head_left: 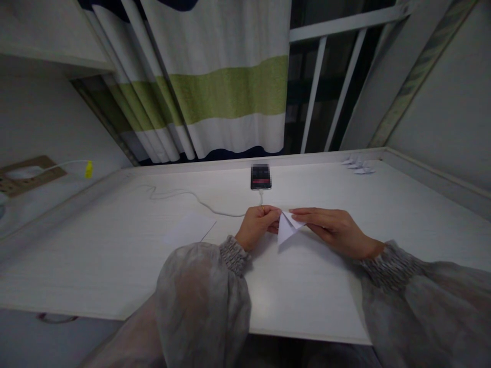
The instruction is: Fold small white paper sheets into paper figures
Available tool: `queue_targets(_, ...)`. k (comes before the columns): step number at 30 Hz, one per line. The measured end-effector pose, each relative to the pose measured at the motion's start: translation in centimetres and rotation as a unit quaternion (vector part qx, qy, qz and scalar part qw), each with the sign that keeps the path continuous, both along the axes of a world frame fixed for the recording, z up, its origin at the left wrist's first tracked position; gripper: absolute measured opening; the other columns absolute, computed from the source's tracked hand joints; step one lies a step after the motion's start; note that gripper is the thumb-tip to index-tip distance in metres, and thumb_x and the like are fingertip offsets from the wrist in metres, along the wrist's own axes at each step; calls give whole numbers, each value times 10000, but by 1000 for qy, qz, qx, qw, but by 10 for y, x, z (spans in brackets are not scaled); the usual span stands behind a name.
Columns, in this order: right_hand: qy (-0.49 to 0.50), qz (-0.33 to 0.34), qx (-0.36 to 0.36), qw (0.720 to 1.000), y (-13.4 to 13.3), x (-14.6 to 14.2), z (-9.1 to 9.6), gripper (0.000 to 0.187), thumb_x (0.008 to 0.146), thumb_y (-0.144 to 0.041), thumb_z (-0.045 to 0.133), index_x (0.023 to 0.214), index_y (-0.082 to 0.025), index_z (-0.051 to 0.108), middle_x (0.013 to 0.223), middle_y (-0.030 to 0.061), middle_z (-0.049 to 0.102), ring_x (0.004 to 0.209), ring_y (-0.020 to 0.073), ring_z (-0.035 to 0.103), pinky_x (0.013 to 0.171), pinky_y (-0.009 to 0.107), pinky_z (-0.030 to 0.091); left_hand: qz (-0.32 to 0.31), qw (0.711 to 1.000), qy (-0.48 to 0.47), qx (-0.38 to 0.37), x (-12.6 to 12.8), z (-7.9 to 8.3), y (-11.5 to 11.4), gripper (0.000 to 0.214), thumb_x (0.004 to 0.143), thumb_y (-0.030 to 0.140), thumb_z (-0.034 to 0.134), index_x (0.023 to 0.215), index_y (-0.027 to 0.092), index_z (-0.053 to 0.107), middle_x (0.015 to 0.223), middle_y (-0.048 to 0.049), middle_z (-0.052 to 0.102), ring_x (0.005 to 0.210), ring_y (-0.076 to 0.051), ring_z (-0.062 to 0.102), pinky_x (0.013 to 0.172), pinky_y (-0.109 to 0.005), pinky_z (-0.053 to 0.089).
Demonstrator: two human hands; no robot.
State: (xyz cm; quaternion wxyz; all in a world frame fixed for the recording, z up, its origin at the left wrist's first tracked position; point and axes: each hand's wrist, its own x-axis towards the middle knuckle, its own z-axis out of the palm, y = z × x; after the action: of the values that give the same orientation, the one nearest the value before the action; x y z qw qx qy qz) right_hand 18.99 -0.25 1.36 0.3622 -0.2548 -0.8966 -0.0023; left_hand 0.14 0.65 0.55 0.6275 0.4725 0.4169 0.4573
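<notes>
A small white folded paper (287,228), pointed like a triangle, lies on the white desk (115,255) in front of me. My left hand (258,225) is curled, its fingertips pinching the paper's upper left corner. My right hand (333,230) lies over the paper's right side, fingers stretched and pressing it flat against the desk. Both arms wear grey gathered sleeves.
A phone (261,177) lies beyond the hands, with a white cable (180,194) running left to a wall socket (23,176). A flat white sheet (190,228) lies left of my left hand. Small folded paper pieces (358,164) sit at the far right corner. Striped curtains hang behind.
</notes>
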Motion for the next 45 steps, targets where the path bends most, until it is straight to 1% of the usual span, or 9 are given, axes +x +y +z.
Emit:
queue_targets(5, 20, 1, -26, 999, 0, -1, 0, 277, 800, -85, 451, 979, -197, 630, 1014, 62, 668, 928, 151, 625, 790, 296, 536, 6, 1000, 7, 9, 0, 0, 0, 140, 641, 245, 622, 651, 113, 575, 542, -19, 607, 486, -98, 562, 465, -210, 435)
queue_targets(12, 93, 3, -107, 990, 1, -3, 0, 242, 793, -104, 464, 903, -207, 653, 974, 55, 679, 866, 154, 642, 770, 308, 532, 5, 1000, -11, 3, 1, 1, -1, 178, 618, 268, 647, 657, 107, 580, 535, -21, 600, 491, -104, 558, 489, -229, 450)
queue_targets(20, 129, 31, -167, 977, 2, -6, 1, 209, 792, -120, 474, 832, -209, 659, 962, 52, 672, 860, 155, 633, 764, 321, 521, 18, 1000, -10, -8, 1, 4, -1, 148, 622, 245, 621, 652, 108, 573, 529, -18, 596, 480, -95, 552, 462, -205, 434)
queue_targets(23, 125, 40, -168, 977, 1, -7, 2, 232, 800, -113, 452, 802, -217, 658, 990, 44, 659, 896, 155, 618, 776, 328, 512, 21, 1000, -12, -2, 0, 4, -1, 162, 616, 260, 624, 658, 111, 575, 547, -19, 602, 481, -95, 551, 467, -209, 435)
queue_targets(28, 122, 35, -172, 977, 0, -8, 3, 236, 804, -110, 441, 831, -222, 647, 1001, 44, 653, 902, 152, 615, 790, 336, 509, 12, 1000, -10, 5, -2, 4, 0, 180, 611, 280, 631, 666, 116, 582, 560, -25, 605, 502, -107, 560, 486, -224, 437)
queue_targets(31, 121, 31, -162, 979, -1, -8, 2, 232, 805, -111, 437, 832, -216, 642, 1051, 51, 638, 956, 160, 599, 830, 349, 495, 1, 1000, -10, 15, -4, 4, 1, 198, 621, 296, 626, 691, 114, 593, 578, -27, 609, 507, -103, 558, 493, -226, 438)
queue_targets(36, 112, 26, -156, 981, 0, -7, -1, 232, 806, -86, 427, 845, -196, 627, 1096, 66, 623, 994, 155, 585, 875, 351, 472, 0, 1000, -2, 27, -6, 4, 3, 207, 570, 219, 675, 730, 112, 600, 646, -23, 618, 544, -98, 561, 507, -224, 450)
queue_targets(42, 90, 17, -123, 988, -1, -9, 2, 301, 810, -92, 431, 1044, -194, 589, 1045, 79, 632, 977, 160, 583, 857, 342, 477, -22, 1000, 5, 13, -5, 3, 3, 195, 625, 259, 651, 739, 102, 630, 632, -37, 624, 526, -95, 558, 503, -223, 439)
queue_targets(45, 63, 11, -98, 993, -2, -9, 4, 312, 800, -96, 437, 1052, -192, 592, 979, 82, 627, 900, 162, 593, 779, 322, 501, -32, 999, 11, 17, -5, 4, 2, 212, 627, 259, 650, 762, 96, 647, 611, -39, 626, 523, -93, 556, 506, -220, 440)
